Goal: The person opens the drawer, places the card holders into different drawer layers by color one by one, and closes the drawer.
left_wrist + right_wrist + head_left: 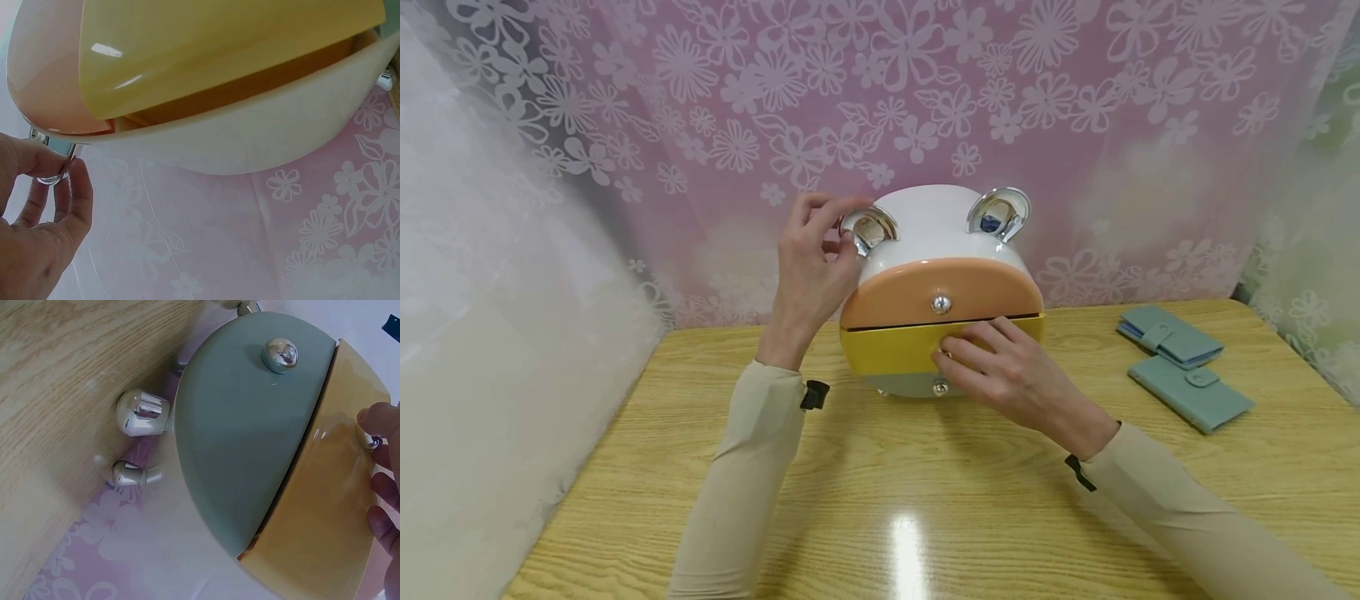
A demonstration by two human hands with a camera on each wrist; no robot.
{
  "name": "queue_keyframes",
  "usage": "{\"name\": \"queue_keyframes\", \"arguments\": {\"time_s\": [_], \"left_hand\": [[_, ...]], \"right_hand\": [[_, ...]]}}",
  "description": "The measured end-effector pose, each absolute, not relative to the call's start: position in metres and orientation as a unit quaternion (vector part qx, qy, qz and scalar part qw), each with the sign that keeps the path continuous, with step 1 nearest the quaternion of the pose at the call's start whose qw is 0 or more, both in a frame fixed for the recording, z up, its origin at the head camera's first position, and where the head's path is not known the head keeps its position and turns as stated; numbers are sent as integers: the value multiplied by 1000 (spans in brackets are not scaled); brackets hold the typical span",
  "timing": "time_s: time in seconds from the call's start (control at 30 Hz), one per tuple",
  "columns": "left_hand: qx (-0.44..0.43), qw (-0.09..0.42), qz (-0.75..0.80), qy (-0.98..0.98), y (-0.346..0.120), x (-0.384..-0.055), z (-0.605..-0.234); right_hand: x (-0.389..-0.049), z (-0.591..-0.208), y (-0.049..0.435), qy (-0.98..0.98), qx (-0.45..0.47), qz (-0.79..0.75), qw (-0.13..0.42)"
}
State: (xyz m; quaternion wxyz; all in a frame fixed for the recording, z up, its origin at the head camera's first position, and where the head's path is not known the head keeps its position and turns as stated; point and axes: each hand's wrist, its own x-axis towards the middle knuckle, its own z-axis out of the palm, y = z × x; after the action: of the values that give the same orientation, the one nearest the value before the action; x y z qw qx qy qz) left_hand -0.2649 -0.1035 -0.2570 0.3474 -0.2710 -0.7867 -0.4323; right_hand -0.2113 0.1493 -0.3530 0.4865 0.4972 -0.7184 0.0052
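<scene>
- The person's right grip (1000, 367) pinched the silver knob (365, 439) of the yellow drawer (887, 350); the fingers hid most of that knob from the head view.
- The left grip (812, 267) held the silver ear (874, 223) on the cabinet's left side between thumb and fingers, covering part of its rim.
- The yellow drawer sat slightly out from the white cabinet (932, 204), between the orange drawer (902, 292) above and the grey-green drawer (250, 419) below; the left wrist view showed a shadowed gap along its side, the contents impossible to make out.
- The second ear (1000, 215) was in plain sight; the silver feet (142, 412) were mostly hidden in the head view.
- The cabinet stood on the worktop (850, 500), before a flowered curtain (775, 108) cut off by the frame.
- Well to the right lay two green wallets (1191, 396), one partly behind the other; whether they touched was hard to tell.
- Both sleeves (722, 500) ran out of frame.
</scene>
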Motion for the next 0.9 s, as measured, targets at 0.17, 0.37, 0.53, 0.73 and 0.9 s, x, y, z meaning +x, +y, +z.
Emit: {"name": "queue_keyframes", "arguments": {"time_s": [0.17, 0.37, 0.53, 0.73, 0.9], "left_hand": [[-271, 349, -432, -786, -104, -265, -257], [-274, 349, -436, -783, -103, -264, -256], [-278, 348, -442, -778, -103, -265, -256], [-277, 347, -444, -778, -102, -264, -256], [-273, 347, -446, -779, -103, -264, -258]], "right_hand": [[-213, -354, 150, -719, 496, 4, 487], [-214, -353, 150, -719, 494, -3, 490], [-216, -354, 150, -718, 492, 2, 492], [-216, -355, 150, -723, 486, 1, 492], [-215, -355, 150, -724, 485, -4, 491]]}}
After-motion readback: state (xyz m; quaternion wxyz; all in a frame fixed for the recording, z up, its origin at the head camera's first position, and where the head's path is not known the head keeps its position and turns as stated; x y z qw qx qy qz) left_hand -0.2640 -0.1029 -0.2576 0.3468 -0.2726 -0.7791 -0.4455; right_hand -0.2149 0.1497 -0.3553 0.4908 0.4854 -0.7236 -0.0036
